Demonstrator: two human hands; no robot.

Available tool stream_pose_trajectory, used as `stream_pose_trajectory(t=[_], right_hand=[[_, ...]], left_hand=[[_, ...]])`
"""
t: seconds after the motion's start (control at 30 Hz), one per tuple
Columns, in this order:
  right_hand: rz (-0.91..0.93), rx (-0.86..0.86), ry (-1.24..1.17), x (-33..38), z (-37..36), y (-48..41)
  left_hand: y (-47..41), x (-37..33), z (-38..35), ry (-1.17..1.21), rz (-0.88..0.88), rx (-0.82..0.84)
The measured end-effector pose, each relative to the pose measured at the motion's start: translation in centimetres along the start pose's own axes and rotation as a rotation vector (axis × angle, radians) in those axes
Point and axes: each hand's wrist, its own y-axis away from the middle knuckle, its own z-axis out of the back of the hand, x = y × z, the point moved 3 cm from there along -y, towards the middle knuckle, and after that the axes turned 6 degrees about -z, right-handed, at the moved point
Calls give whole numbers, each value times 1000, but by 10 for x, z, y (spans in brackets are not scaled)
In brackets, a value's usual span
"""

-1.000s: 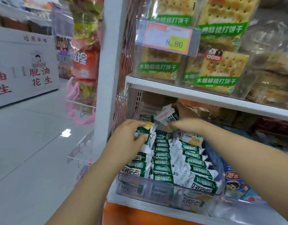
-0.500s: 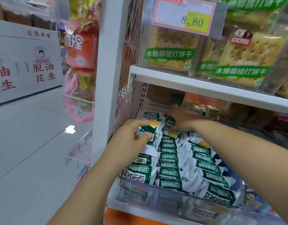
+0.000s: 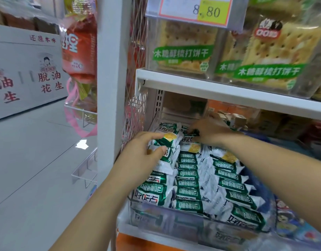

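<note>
Since both hands work at the far end of the clear bin (image 3: 174, 220), we judge the step in hand to be straightening the rows of packets (image 3: 187, 180) inside it. The left hand (image 3: 147, 153) sits at the bin's far left corner, thumb above and fingers below, clamped on a loose packet (image 3: 169, 137) that lies tilted on top of the left row. The right hand (image 3: 210, 132) reaches to the far middle of the bin, fingers bent down onto the packets there. Blur hides whether they pinch one, so we cannot tell its grip. The two hands are near each other but apart.

In our judgement, the next move calls for turning the loose packet flat, in line with the left row, and seating it at the bin's far end.

Room is tight. The upper shelf (image 3: 210, 86) overhangs the bin's far half, so we lift low. The white upright (image 3: 112, 87) and the wire mesh (image 3: 136, 105) stand just beside the bin's left wall and allow the left wrist little side travel. The open way out runs over the rows toward the bin's front wall.
</note>
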Motion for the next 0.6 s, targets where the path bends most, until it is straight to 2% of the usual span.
stream_pose_trajectory(t=[0.13, 0.23, 0.37, 0.47, 0.6], right_hand=[[-14, -144, -226, 6, 21, 17], [16, -9, -511, 29, 22, 28], [0, 168, -548, 48, 11, 23], [-36, 184, -634, 51, 11, 17], [-34, 108, -738, 52, 22, 22]], left_hand=[[1, -1, 0, 0, -2, -5], [1, -3, 0, 10, 15, -9], [3, -6, 1, 31, 16, -14], [3, -6, 3, 44, 26, -10], [4, -1, 2, 101, 66, -8]])
